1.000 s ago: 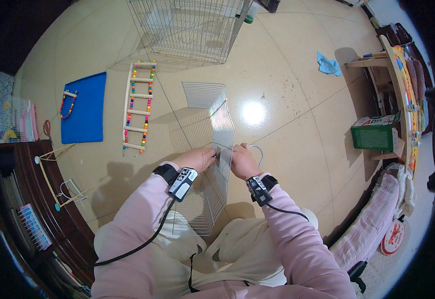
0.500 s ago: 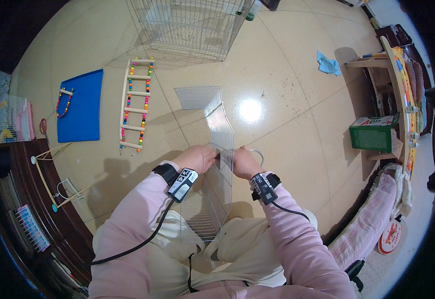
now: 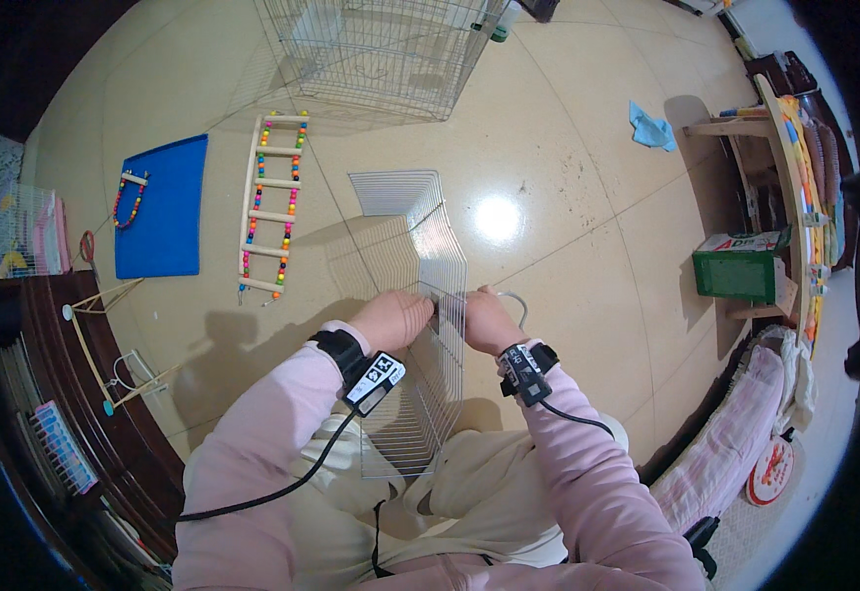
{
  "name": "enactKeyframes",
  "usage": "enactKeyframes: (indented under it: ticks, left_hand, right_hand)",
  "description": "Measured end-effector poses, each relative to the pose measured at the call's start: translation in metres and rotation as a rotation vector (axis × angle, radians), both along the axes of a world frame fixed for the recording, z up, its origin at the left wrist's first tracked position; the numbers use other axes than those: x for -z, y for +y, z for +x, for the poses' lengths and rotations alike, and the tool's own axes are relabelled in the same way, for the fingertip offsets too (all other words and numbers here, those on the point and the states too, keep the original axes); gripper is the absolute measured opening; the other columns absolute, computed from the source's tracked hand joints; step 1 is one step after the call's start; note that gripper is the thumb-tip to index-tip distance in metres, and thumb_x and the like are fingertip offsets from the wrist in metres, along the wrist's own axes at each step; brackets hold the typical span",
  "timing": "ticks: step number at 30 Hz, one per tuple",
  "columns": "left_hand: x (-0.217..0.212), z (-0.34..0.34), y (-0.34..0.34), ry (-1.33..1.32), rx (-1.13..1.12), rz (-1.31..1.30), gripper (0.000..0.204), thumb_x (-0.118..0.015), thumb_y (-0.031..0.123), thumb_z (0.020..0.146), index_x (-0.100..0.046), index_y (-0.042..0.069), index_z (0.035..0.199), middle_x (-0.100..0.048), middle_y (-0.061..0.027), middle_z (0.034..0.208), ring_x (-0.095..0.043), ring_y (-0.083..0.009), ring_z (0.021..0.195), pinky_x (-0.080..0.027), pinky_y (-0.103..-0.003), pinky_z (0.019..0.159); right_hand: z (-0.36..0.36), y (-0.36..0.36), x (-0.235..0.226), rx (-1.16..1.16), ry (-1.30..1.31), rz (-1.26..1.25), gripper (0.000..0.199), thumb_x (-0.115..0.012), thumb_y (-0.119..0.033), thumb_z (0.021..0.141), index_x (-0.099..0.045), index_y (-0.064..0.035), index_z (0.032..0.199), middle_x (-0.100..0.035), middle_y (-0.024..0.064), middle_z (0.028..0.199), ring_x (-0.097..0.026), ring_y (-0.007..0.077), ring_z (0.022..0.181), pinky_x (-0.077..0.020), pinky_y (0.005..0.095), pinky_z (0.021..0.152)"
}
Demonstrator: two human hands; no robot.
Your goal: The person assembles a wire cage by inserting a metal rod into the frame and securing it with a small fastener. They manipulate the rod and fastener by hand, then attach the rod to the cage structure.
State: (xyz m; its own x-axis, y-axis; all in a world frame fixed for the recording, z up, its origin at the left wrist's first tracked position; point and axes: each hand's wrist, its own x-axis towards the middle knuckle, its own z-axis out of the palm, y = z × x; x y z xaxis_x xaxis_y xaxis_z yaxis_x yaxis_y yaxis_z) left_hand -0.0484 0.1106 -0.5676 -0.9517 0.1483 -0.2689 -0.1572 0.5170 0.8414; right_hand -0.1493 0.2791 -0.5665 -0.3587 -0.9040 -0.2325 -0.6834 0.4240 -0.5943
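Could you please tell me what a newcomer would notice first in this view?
Probably the two hands, left hand and right hand, both gripping a white wire grid panel held upright at the centre, above the person's lap. Next, the wooden ladder with coloured beads lying on the glossy tiled floor to the left, beside a flat blue mat, and the large wire cage at the top.

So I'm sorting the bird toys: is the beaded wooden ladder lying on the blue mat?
No, the ladder lies on the bare floor tiles beside the blue mat, apart from it.
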Motion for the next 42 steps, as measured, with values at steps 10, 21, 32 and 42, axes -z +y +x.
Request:
enactKeyframes:
  ticks: [10,21,32,42]
  left_hand:
    - [0.019,-0.001,-0.001,0.348,0.243,-0.297,0.013,-0.051,0.017,0.079,-0.048,0.006,0.073,-0.051,-0.0120,0.061,-0.054,-0.0308,0.058,-0.046,-0.038,0.053]
    - [0.009,0.014,0.009,0.020,-0.030,-0.055,0.014,-0.050,0.016,0.083,-0.052,0.004,0.090,-0.057,-0.0168,0.084,-0.054,-0.0346,0.078,-0.046,-0.038,0.066]
    - [0.016,0.028,0.019,-0.025,-0.243,0.009,0.016,-0.051,0.015,0.084,-0.055,0.004,0.095,-0.059,-0.0157,0.079,-0.057,-0.0310,0.074,-0.047,-0.036,0.065]
    - [0.016,0.019,0.025,-0.532,-0.377,0.229,0.047,-0.031,0.040,0.093,-0.057,0.002,0.090,-0.059,-0.0155,0.075,-0.057,-0.0292,0.069,-0.045,-0.035,0.063]
  right_hand:
    - [-0.003,-0.001,-0.008,0.049,-0.182,0.151,0.016,-0.048,-0.023,0.083,-0.056,-0.0106,0.088,-0.061,0.0138,0.075,-0.058,0.0344,0.071,-0.0453,0.0425,0.065]
    - [0.001,0.005,0.010,0.145,-0.365,-0.154,0.013,-0.053,-0.017,0.081,-0.057,-0.0052,0.084,-0.059,0.0139,0.075,-0.055,0.0334,0.071,-0.0438,0.0397,0.063]
    - [0.010,0.004,0.023,0.096,-0.372,-0.193,0.010,-0.052,-0.006,0.076,-0.055,-0.0033,0.085,-0.054,0.0151,0.075,-0.052,0.0338,0.073,-0.0418,0.0401,0.065]
    - [0.011,0.001,0.010,0.096,-0.230,-0.188,0.013,-0.052,-0.004,0.074,-0.055,-0.0051,0.087,-0.055,0.0150,0.076,-0.053,0.0347,0.075,-0.0423,0.0415,0.066]
